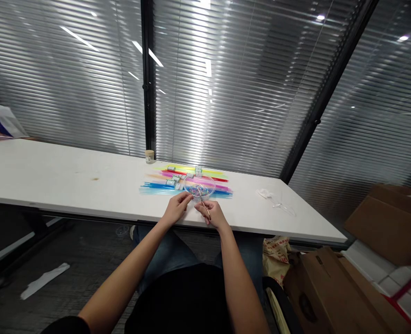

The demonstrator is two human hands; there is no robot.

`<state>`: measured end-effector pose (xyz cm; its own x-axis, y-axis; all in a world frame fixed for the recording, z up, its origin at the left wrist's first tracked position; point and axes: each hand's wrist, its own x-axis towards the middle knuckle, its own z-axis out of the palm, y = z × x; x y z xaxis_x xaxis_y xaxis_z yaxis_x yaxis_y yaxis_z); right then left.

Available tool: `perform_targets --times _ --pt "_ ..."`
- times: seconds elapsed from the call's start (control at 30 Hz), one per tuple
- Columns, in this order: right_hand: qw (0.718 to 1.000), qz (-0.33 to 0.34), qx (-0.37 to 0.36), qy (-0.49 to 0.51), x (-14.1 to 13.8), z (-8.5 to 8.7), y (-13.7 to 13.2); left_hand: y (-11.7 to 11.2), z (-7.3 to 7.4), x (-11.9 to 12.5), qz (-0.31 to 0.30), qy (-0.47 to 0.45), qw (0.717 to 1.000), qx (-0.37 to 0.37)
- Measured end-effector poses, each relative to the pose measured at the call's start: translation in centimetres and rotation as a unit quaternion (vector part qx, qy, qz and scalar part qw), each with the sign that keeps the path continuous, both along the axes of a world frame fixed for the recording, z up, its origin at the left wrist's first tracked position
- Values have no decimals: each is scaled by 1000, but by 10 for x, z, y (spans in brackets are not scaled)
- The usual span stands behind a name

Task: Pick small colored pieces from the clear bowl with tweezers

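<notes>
A clear round plastic bowl [214, 186] stands near the table's front edge, with small multicoloured bits inside. My right hand [212, 212] is closed around a slim metal tool [203, 202], whose far end slants into the bowl; whether it is tweezers or small scissors cannot be told. At the bowl's front left, my left hand [178, 206] has its thumb and fingers pinched together close to the bowl's wall. Anything in that pinch is too small to make out. Behind and beside the bowl lie bundles of coloured plastic straws [151, 186], several with paper labels around them.
A small lidded jar [149, 157] stands at the back of the white table [62, 171]. To the right lies a crumpled clear-white plastic piece [276, 202]. Cardboard boxes [333, 287] and a paper bag [276, 255] crowd the floor at right. Blinds line the glass wall behind.
</notes>
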<state>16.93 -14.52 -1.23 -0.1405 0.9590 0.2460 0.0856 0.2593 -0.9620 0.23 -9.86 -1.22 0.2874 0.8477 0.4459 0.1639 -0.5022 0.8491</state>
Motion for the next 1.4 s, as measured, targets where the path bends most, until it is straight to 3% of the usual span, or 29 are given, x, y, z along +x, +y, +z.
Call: perform_targets --times 0.47,0.73,1.0,1.23,1.4 --pt "1000 0 9 7 0 -2 2 0 -1 1 3 -16 1000 0" --pt "1000 -17 -1 -9 0 -2 2 1 -3 4 68 -13 996 48" --pt "1000 -28 -3 4 -1 -2 4 -3 7 11 122 37 982 138" --pt "999 -46 10 19 -1 -3 5 4 9 17 144 51 978 142" --pt "999 -25 11 30 1 0 3 6 9 18 149 50 978 138"
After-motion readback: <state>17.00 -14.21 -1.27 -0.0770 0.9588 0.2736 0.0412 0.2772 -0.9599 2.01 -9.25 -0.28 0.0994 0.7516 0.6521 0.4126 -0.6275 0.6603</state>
